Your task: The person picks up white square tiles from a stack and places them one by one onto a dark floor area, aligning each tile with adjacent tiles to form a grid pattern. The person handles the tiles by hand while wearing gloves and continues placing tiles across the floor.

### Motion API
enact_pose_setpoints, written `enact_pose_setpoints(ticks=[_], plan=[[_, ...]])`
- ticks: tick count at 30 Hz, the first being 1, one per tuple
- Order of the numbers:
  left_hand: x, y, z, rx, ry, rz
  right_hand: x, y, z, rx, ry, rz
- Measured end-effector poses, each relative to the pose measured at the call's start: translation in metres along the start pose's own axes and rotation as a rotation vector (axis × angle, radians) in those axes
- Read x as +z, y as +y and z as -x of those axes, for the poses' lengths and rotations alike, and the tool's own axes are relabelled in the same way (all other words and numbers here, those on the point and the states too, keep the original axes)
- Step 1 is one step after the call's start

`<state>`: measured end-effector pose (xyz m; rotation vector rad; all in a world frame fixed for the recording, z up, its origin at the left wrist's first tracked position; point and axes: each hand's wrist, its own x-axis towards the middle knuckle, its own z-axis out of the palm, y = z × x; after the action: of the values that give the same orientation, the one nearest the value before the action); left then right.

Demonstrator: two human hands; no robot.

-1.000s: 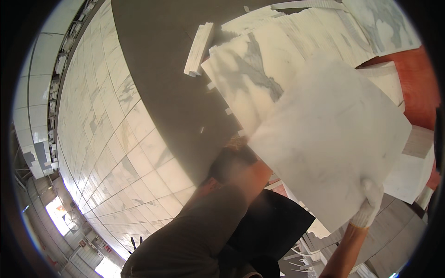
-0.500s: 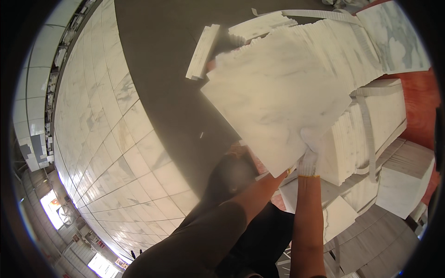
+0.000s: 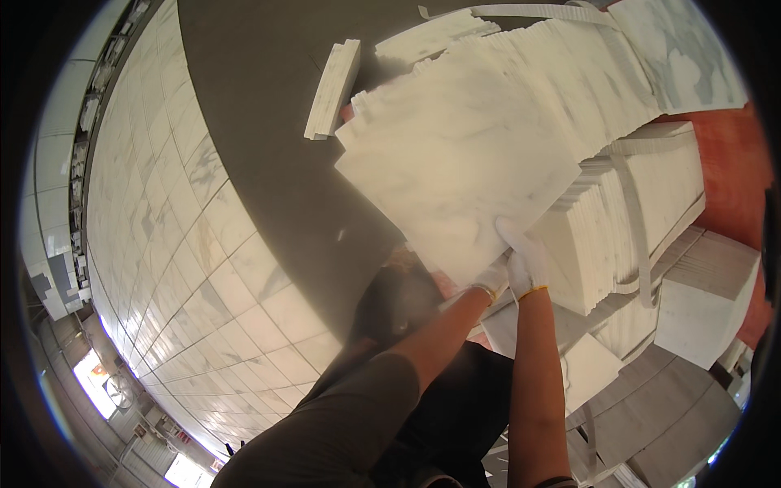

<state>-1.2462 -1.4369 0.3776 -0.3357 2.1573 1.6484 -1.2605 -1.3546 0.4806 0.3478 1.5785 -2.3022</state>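
right hand point(image 3: 525, 259) has moved beside left hand point(image 3: 491, 281) — two hands, right grip clasping one slab point(image 3: 455, 154), left's unclear.

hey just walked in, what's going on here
A person is handling a thin, square white marble tile at its near corner. The white-gloved right hand has its thumb on the top face; the white-gloved left hand is close beside it, fingers mostly hidden. The tile overlaps a row of white marble slabs in view. To its right is a strapped bundle of white slabs; far left, veined white marble tiles lie in a broad grid.
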Motion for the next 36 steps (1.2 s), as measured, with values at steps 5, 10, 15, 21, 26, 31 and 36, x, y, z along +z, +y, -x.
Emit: enact_pose_setpoints(ticks=[5, 10, 15, 21, 26, 31, 36], plan=[[-0.001, 0.001, -0.001, 0.003, 0.002, -0.030, 0.005, -0.023, 0.005, 0.075, 0.065, 0.495], [-0.012, 0.002, -0.004, -0.010, 0.035, -0.072, 0.012, -0.035, 0.012, -0.163, 0.030, 0.870], [-0.024, 0.003, -0.008, -0.014, 0.104, -0.130, -0.007, -0.008, 0.052, -0.334, 0.098, 0.599], [-0.037, 0.004, -0.012, 0.002, 0.131, -0.174, -0.083, 0.036, 0.099, -0.072, 0.435, 0.669], [-0.045, 0.013, -0.011, -0.018, 0.154, -0.251, -0.147, 0.043, 0.066, -0.092, 0.714, 1.072], [-0.048, 0.010, -0.010, 0.177, 0.242, -0.333, -0.166, 0.043, 0.021, -0.483, 0.800, 1.219], [-0.042, 0.008, -0.020, 0.289, 0.337, -0.520, -0.168, 0.045, 0.008, -0.400, 0.819, 1.285]])
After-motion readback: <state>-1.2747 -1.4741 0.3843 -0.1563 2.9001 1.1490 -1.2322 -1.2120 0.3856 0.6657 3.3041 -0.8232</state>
